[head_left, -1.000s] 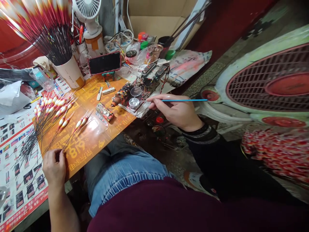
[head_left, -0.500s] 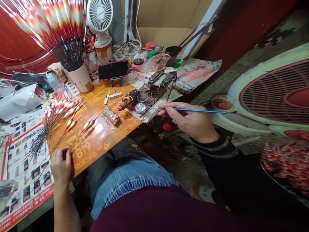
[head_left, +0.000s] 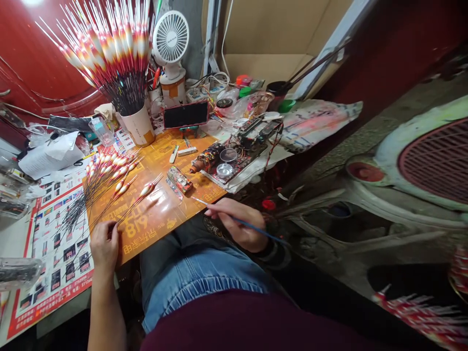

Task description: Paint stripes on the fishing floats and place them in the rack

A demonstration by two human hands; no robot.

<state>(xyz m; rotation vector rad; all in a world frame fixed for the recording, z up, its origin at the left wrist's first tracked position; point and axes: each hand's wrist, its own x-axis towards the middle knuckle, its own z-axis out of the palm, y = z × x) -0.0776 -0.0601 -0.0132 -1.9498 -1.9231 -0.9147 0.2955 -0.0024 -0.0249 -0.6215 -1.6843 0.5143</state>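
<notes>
My left hand [head_left: 104,243] rests at the table's near left edge, its fingers pinched on the thin dark stems of a few fishing floats [head_left: 148,189], whose white, yellow and red bodies point away from me. Beside them lie two more floats [head_left: 122,186] and a larger pile of floats [head_left: 113,162]. In front of the table's near edge, my right hand [head_left: 239,222] grips a thin paintbrush [head_left: 263,233] with a blue handle. Its pale tip points left, over the table edge near a paint-spattered block [head_left: 179,179]. A small clear cup [head_left: 224,170] stands farther back.
A white container [head_left: 137,127] holds many upright floats. Behind the orange table surface [head_left: 164,207] stand a phone [head_left: 186,115] and a small white fan [head_left: 170,39]. A paint-spattered motor device [head_left: 208,157] sits beside the cup. At right is a large fan [head_left: 435,161].
My right hand has brought the brush from the small cup leftward and nearer me, to the table edge. My left hand stays on the float stems. The whole view has shifted slightly.
</notes>
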